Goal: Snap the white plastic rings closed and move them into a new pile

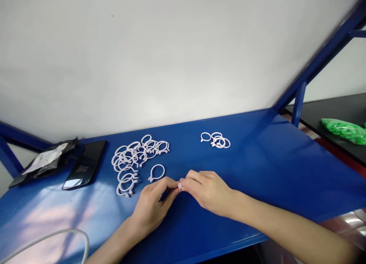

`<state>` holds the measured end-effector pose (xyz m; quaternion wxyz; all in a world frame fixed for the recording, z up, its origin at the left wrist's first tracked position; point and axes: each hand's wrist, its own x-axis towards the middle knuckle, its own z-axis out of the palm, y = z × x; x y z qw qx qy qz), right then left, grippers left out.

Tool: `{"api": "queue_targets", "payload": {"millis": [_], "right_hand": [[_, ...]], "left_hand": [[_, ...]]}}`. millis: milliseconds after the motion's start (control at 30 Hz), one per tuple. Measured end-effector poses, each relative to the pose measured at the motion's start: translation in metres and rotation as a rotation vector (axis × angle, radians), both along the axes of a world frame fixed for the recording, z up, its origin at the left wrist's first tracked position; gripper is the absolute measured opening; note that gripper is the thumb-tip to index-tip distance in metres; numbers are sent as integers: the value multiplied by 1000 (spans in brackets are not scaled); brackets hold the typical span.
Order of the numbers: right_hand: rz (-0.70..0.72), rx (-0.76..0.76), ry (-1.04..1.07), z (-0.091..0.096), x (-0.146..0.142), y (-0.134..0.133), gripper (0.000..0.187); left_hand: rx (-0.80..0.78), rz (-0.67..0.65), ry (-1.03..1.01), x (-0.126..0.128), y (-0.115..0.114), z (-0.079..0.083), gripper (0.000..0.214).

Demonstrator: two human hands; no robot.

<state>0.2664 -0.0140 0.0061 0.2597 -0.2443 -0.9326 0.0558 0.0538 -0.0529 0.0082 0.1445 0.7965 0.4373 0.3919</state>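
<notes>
My left hand (pixel 151 205) and my right hand (pixel 208 189) meet fingertip to fingertip over the front middle of the table. Pinched between both is a small white plastic ring (pixel 180 186); only a sliver shows, and my fingers cover the rest. Just beyond my left hand lies a single white ring (pixel 157 172) with a small clasp. A larger pile of similar rings (pixel 126 160) spreads to the left of it. Several more rings (pixel 219 139) lie grouped farther back, to the right.
On the blue table (pixel 257 161), a black phone (pixel 85 163) and a black plastic parcel (pixel 47 159) lie at left. A white cable (pixel 60 233) crosses the left front. Blue frame bars (pixel 299 104) rise at right, beside a shelf with a green bag (pixel 344 130).
</notes>
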Motion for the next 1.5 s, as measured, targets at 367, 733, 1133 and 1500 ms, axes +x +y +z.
{"api": "queue_targets", "payload": {"millis": [367, 733, 1133, 1500], "right_hand": [[-42, 55, 0, -3, -3, 7, 25], [-651, 64, -62, 5, 40, 69, 20], [-125, -187, 87, 7, 7, 25, 18], [-14, -448, 304, 3, -1, 7, 17]], "left_hand": [[131, -59, 243, -15, 15, 1, 10], [5, 32, 596, -75, 43, 2, 42], [-232, -49, 349, -31, 22, 6, 17], [-487, -5, -122, -7, 1, 18, 16]]}}
